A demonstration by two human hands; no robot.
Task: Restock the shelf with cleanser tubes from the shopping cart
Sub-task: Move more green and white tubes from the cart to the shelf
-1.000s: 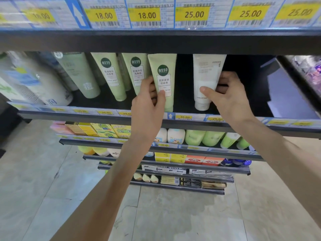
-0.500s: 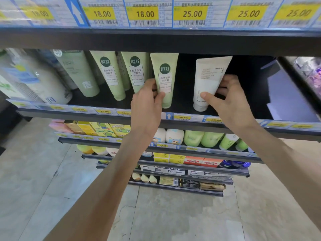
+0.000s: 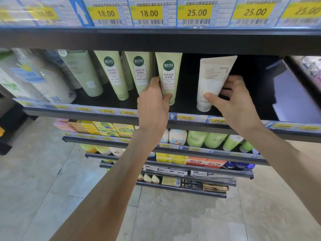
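Head view. Left hand (image 3: 152,105) found clamped on pale green tube (image 3: 168,77), thumb across its lower front, fingers behind. Right hand (image 3: 232,101) found clamped on white tube (image 3: 211,80), thumb at the cap end, fingers curled behind; tube tilted right, cap down on black shelf (image 3: 243,112). Dark open gap noted between the two tubes; wider bare room to the right of the white tube. Green tubes (image 3: 114,73) ranged close together at left, caps down. Tubes smooth, tapered, flat-crimped on top. Price labels (image 3: 185,117) along the near shelf edge.
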